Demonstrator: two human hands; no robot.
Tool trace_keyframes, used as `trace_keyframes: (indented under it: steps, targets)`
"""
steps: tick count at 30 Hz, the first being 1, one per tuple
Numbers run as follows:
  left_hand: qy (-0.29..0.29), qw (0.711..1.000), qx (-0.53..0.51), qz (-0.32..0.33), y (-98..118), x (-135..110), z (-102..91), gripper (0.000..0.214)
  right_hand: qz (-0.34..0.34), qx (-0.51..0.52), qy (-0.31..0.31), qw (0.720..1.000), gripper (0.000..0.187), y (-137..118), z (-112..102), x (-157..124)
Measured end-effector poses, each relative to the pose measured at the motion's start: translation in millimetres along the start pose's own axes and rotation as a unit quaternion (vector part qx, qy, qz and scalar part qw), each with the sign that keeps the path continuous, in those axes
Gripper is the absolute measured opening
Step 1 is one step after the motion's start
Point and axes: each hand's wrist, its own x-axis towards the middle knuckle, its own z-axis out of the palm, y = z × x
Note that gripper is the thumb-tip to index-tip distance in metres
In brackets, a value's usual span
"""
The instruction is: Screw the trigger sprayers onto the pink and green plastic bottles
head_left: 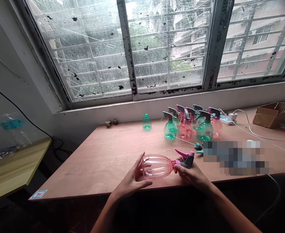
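A clear pink spray bottle lies on its side in the air above the table's front edge, its base to the left. My right hand grips it at the pink collar, just below the black and pink trigger head. My left hand is around the base end, thumb and fingers spread apart; some fingers are partly behind the clear plastic, so contact is hard to judge. Beyond the right hand, a loose spray head with a teal collar and a thin tube lies on the wood.
Several green and pink spray bottles stand grouped at the back. A green bottle without a head is left of them. A cardboard box, power strip and white cables occupy the right. A blurred patch hides things nearby.
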Motion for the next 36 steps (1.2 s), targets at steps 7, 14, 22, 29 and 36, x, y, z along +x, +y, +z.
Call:
trace_keyframes:
  steps: [7,14,22,29,36]
  targets:
    - [-0.008,1.0,-0.007,-0.002,4.9,-0.2,1.5,0.095,-0.005,-0.004,-0.008,1.0,0.029,2.3,-2.4,0.3]
    - [0.004,1.0,0.008,-0.008,5.8,-1.5,2.2,0.103,-0.009,0.0,-0.012,1.0,0.029,4.0,-3.7,1.0]
    - [0.006,1.0,-0.001,-0.009,4.9,0.7,1.8,0.089,-0.008,-0.008,-0.01,1.0,0.027,2.7,-3.5,1.7]
    - [0.005,1.0,0.002,-0.011,4.9,-1.7,3.3,0.105,-0.011,-0.007,-0.014,1.0,0.026,3.1,-3.9,0.4]
    - [0.005,1.0,0.004,-0.011,3.8,0.2,0.7,0.088,-0.004,-0.005,-0.006,1.0,0.029,1.7,-3.8,0.7]
